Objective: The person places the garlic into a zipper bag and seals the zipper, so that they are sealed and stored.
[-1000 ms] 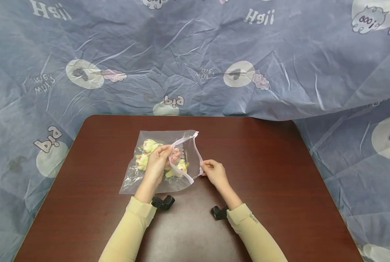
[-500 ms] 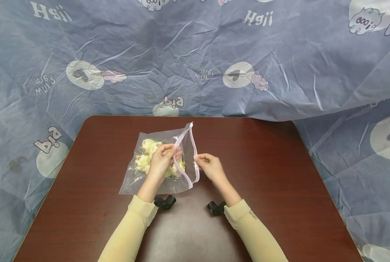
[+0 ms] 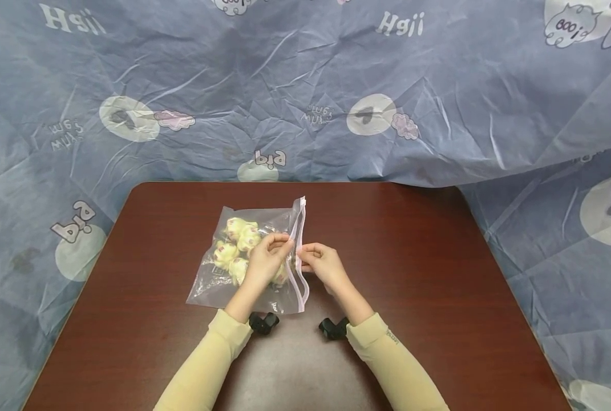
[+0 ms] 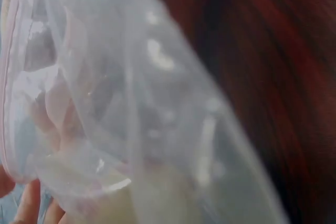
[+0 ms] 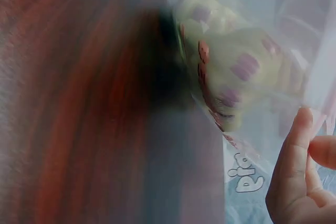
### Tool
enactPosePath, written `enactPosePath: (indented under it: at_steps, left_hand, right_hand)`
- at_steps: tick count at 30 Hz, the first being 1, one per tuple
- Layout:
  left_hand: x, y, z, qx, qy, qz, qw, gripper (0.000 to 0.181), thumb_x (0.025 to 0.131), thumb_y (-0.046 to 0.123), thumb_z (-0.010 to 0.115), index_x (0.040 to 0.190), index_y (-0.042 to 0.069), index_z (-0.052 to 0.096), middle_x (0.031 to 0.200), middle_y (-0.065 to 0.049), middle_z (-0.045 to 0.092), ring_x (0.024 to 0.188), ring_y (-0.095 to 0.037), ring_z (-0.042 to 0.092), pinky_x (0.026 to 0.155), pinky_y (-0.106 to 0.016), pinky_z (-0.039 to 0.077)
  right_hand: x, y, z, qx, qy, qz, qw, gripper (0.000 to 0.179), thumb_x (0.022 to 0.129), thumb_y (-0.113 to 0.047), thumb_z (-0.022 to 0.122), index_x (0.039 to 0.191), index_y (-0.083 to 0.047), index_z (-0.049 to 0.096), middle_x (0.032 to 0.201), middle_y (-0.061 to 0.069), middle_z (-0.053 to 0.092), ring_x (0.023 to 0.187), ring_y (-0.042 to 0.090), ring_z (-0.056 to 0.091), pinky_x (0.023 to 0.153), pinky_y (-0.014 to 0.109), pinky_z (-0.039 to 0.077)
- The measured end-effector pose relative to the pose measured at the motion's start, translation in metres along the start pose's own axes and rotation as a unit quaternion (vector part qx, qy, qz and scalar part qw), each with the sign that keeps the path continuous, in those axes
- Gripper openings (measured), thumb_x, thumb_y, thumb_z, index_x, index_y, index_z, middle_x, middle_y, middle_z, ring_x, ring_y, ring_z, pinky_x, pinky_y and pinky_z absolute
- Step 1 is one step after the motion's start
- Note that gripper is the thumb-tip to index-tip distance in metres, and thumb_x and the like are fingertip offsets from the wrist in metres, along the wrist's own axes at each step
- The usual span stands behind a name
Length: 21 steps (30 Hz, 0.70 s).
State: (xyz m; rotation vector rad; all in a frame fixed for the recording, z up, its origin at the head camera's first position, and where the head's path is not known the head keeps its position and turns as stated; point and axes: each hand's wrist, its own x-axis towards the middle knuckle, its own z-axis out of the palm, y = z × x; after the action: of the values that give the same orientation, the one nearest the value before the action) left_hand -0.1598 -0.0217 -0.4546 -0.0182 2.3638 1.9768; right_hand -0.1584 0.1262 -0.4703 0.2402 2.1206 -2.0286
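A clear zipper bag (image 3: pixel 207 291) lies on the table, its pale pink zip edge (image 3: pixel 303 285) facing right and its mouth parted. Inside show several pale yellow soft-looking toys (image 3: pixel 226 254); close up in the right wrist view, one toy (image 5: pixel 241 72) has purple patches. My left hand (image 3: pixel 266 261) pinches the near lip of the mouth between thumb and fingers, its forearm crossing over the bag. On the outer lip, my right hand (image 3: pixel 327 267) pinches the zip strip. Clear plastic (image 4: pixel 157 77) fills much of the left wrist view, with fingertips (image 4: pixel 29 203) at its lower left.
The dark red-brown table (image 3: pixel 413 285) extends around the bag on all sides. A blue-grey printed cloth (image 3: pixel 310 74) hangs behind and beside it. Black wrist cameras (image 3: pixel 264 323) sit on both wrists.
The bag's mouth has narrowed as both hands came closer together. My left hand moved right along with its lip, and my right hand moved left. More of the toys now shows.
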Motion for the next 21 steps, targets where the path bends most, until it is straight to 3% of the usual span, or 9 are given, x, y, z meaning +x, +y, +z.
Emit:
enactPosePath:
  at_steps: [1, 4, 6, 8, 11, 14, 19, 21]
  left_hand:
    - [-0.001, -0.001, 0.001, 0.013, -0.008, 0.007, 0.9999, 0.026, 0.094, 0.017, 0.068, 0.114, 0.001, 0.066, 0.115, -0.019, 0.069, 0.11, -0.029, 0.067, 0.1, -0.037, 0.054]
    - [-0.006, -0.005, 0.004, 0.047, -0.037, 0.02, 0.998, 0.027, 0.094, 0.019, 0.068, 0.116, 0.005, 0.066, 0.116, -0.016, 0.071, 0.077, -0.023, 0.071, 0.07, -0.028, 0.06]
    - [-0.009, -0.007, 0.006, 0.09, -0.051, 0.032, 0.9941, 0.027, 0.093, 0.023, 0.069, 0.116, 0.009, 0.067, 0.109, -0.013, 0.072, 0.058, -0.015, 0.062, 0.053, -0.023, 0.052]
    - [-0.012, -0.01, 0.008, 0.137, -0.062, 0.048, 0.9874, 0.026, 0.093, 0.026, 0.07, 0.116, 0.013, 0.068, 0.099, -0.009, 0.072, 0.052, -0.011, 0.049, 0.047, -0.022, 0.041]
    - [-0.016, -0.013, 0.011, 0.211, -0.069, 0.09, 0.971, 0.026, 0.093, 0.03, 0.068, 0.114, 0.015, 0.069, 0.096, -0.008, 0.068, 0.066, -0.016, 0.054, 0.058, -0.026, 0.045]
    - [-0.02, -0.017, 0.014, 0.247, -0.081, 0.12, 0.9582, 0.028, 0.094, 0.032, 0.067, 0.115, 0.013, 0.069, 0.107, -0.01, 0.068, 0.088, -0.025, 0.062, 0.074, -0.036, 0.052]
    - [-0.028, -0.022, 0.017, 0.263, -0.107, 0.145, 0.9479, 0.031, 0.093, 0.028, 0.068, 0.118, 0.008, 0.067, 0.122, -0.013, 0.065, 0.11, -0.032, 0.064, 0.092, -0.048, 0.054]
    - [-0.03, -0.024, 0.018, 0.27, -0.111, 0.159, 0.9432, 0.031, 0.092, 0.026, 0.07, 0.117, 0.007, 0.066, 0.121, -0.012, 0.065, 0.11, -0.031, 0.064, 0.092, -0.048, 0.054]
  right_hand:
    - [0.0, 0.002, -0.001, 0.013, -0.005, 0.007, 0.9999, 0.02, 0.093, -0.005, 0.064, 0.105, 0.01, 0.063, 0.081, 0.004, 0.068, 0.069, 0.006, 0.063, 0.068, 0.023, 0.062]
    - [-0.001, 0.011, -0.005, 0.052, -0.017, 0.031, 0.998, 0.017, 0.094, -0.005, 0.063, 0.103, 0.008, 0.061, 0.079, 0.0, 0.065, 0.07, 0.006, 0.062, 0.065, 0.019, 0.06]
    - [-0.002, 0.017, -0.009, 0.073, -0.024, 0.045, 0.9961, 0.014, 0.094, -0.005, 0.062, 0.102, 0.007, 0.06, 0.079, -0.001, 0.064, 0.071, 0.007, 0.062, 0.065, 0.018, 0.059]
    - [-0.004, 0.023, -0.012, 0.088, -0.03, 0.058, 0.994, 0.012, 0.095, -0.004, 0.06, 0.101, 0.006, 0.059, 0.08, -0.001, 0.063, 0.071, 0.007, 0.062, 0.065, 0.017, 0.059]
    - [-0.008, 0.03, -0.017, 0.095, -0.041, 0.067, 0.9924, 0.012, 0.096, -0.003, 0.056, 0.104, 0.006, 0.057, 0.082, 0.0, 0.062, 0.074, 0.007, 0.062, 0.066, 0.017, 0.059]
    - [-0.01, 0.036, -0.021, 0.094, -0.053, 0.07, 0.9917, 0.015, 0.097, -0.002, 0.054, 0.107, 0.008, 0.056, 0.084, 0.001, 0.062, 0.077, 0.007, 0.063, 0.069, 0.018, 0.059]
    - [-0.012, 0.044, -0.027, 0.105, -0.069, 0.081, 0.9888, 0.011, 0.097, -0.002, 0.051, 0.105, 0.005, 0.055, 0.087, 0.001, 0.063, 0.079, 0.008, 0.066, 0.073, 0.02, 0.06]
    - [-0.013, 0.046, -0.03, 0.114, -0.076, 0.084, 0.9871, 0.007, 0.097, -0.001, 0.05, 0.102, 0.002, 0.055, 0.087, 0.0, 0.062, 0.079, 0.007, 0.066, 0.074, 0.02, 0.061]
